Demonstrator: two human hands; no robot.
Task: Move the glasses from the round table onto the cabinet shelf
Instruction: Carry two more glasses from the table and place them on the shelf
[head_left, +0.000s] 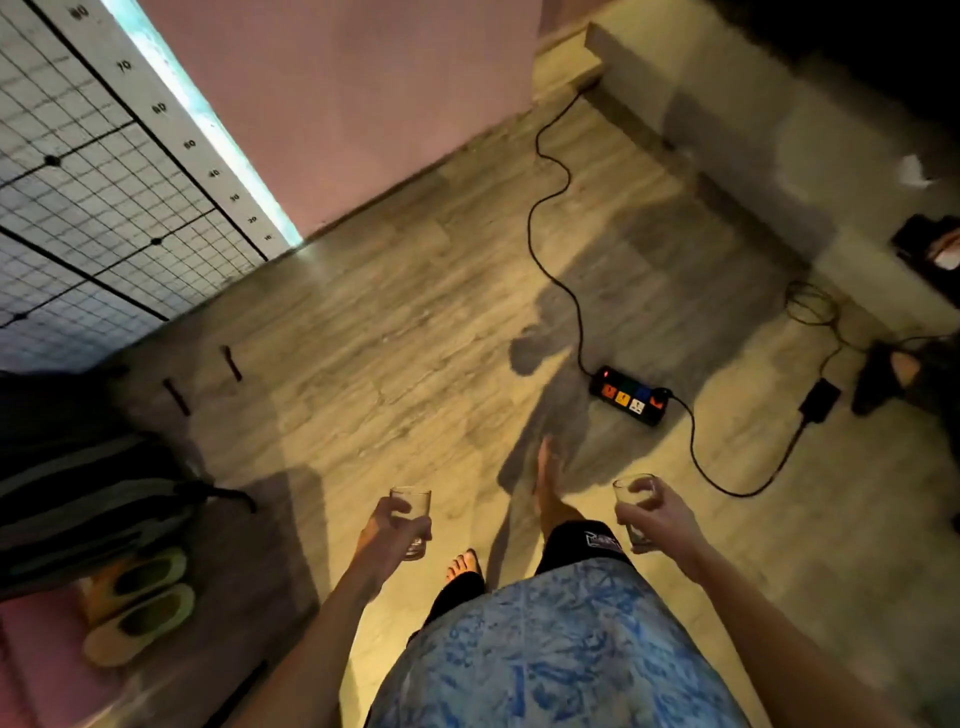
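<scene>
I am looking down at a wooden floor while walking. My left hand (390, 535) is wrapped around a clear drinking glass (413, 501), held upright at waist height. My right hand (658, 517) grips a second clear glass (631, 488), also upright. Both glasses look empty. Neither the round table nor the cabinet shelf is in view. My bare feet and blue patterned shirt show below the hands.
A black power strip (629, 396) with coloured sockets lies on the floor ahead right, its cable (550, 171) snaking to the wall. A charger (820, 399) sits farther right. Slippers (137, 605) and a dark striped bag (83, 483) are at left. A grid panel (88, 171) leans against the wall.
</scene>
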